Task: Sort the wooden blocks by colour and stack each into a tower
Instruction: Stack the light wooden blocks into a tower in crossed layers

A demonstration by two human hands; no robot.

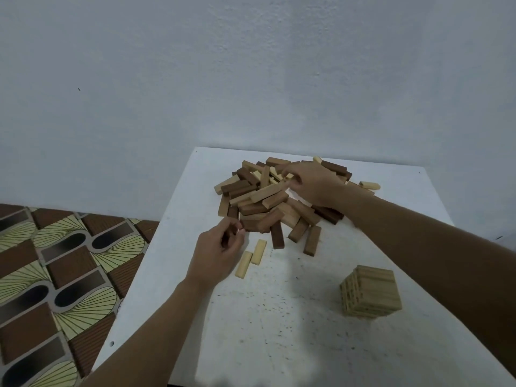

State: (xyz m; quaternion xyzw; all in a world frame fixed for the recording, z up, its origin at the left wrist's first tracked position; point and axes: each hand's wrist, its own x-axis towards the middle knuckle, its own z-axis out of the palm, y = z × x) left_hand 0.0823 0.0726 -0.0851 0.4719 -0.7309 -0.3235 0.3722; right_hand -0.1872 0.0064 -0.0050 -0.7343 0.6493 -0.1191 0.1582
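Observation:
A loose pile of wooden blocks [262, 196] in dark brown, mid brown and pale tones lies at the far middle of the white table [279, 317]. My right hand [312, 185] reaches over the pile's top, its fingertips curled on a pale block [288, 176] there. At the pile's near left edge, my left hand [217, 250] has its fingers curled round a small dark brown block [226, 236], which is mostly hidden. Two pale blocks [251, 258] lie side by side just right of that hand. A square tower of tan blocks [371, 291] stands near right.
One pale block [369, 185] lies alone at the far right of the pile. Two brown blocks [312, 241] rest loose at the pile's near edge. The table's left edge drops to a patterned floor [55, 275]. A plain wall stands behind the table.

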